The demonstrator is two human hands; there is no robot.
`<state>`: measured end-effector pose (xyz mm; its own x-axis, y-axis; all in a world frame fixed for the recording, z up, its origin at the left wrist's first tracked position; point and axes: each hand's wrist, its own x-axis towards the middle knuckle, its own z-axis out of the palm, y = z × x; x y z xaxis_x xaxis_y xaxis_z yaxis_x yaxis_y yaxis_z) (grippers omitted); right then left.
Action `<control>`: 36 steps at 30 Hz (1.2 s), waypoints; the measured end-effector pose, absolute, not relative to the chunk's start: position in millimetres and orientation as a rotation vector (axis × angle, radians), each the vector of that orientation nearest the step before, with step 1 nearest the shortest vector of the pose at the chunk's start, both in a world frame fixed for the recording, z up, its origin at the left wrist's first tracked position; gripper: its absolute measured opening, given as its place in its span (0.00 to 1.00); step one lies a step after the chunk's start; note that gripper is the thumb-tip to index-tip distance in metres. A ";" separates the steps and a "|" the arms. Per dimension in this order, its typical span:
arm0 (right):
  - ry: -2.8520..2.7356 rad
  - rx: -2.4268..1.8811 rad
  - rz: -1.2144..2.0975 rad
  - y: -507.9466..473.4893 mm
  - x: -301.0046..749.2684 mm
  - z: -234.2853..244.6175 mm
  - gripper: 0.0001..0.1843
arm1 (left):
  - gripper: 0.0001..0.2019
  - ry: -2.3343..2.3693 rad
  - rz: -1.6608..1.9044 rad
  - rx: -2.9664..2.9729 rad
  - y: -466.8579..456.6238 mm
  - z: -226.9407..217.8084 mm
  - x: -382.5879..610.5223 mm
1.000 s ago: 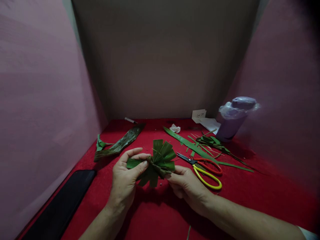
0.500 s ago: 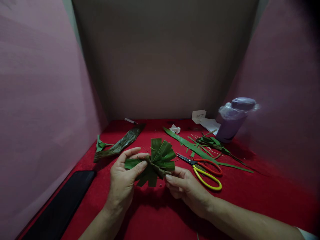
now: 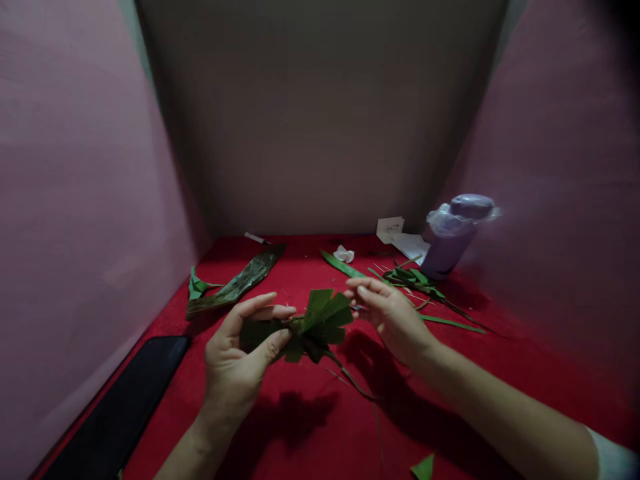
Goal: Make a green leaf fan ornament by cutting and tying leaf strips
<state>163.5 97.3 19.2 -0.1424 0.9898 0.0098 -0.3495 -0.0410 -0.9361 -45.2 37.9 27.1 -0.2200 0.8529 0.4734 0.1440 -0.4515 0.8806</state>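
- Well, the left hand (image 3: pixel 235 368) pinches the green leaf bundle (image 3: pixel 326 317) between thumb and fingers, up over the red cloth (image 3: pixel 310 460) in the near middle.
- The right hand (image 3: pixel 393 318) is just right of it, fingers bent; I cannot tell if they hold anything.
- A purple tub (image 3: pixel 445 253) is far right.
- A leaf scrap (image 3: pixel 424 467) lies near right.
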 end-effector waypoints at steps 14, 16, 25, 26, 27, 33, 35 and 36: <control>-2.348 -0.942 1.260 36.4 166.9 137.4 0.03 | 0.31 0.860 1.582 2.883 -10.7 36.9 -49.1; -2.465 -0.975 1.062 31.8 164.1 137.4 0.02 | 0.32 0.871 1.584 2.869 -13.9 35.5 -48.9; -2.572 -1.046 0.928 19.5 159.5 135.8 0.02 | 0.31 0.872 1.609 2.843 -21.0 29.1 -45.7; -2.570 -1.044 0.929 19.0 159.3 134.9 0.02 | 0.31 0.878 1.624 2.836 -21.3 28.6 -45.8; -2.570 -1.042 0.925 18.6 159.2 133.9 0.03 | 0.30 0.883 1.636 2.830 -21.7 28.5 -45.7; -2.549 -1.036 0.898 17.4 156.1 129.3 0.04 | 0.22 0.937 1.652 2.771 -21.0 36.9 -36.2; -2.550 -1.051 0.889 16.8 154.7 128.8 0.03 | 0.21 0.954 1.677 2.754 -19.3 39.8 -31.6; -2.553 -1.056 0.884 16.5 154.1 128.6 0.03 | 0.22 0.954 1.696 2.743 -18.7 40.6 -30.0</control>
<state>154.1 16.5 128.6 -0.7101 0.7040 -0.0091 0.5588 0.5557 -0.6156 -30.0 -18.7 40.6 0.3387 0.3460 0.8750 0.5680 -0.8165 0.1030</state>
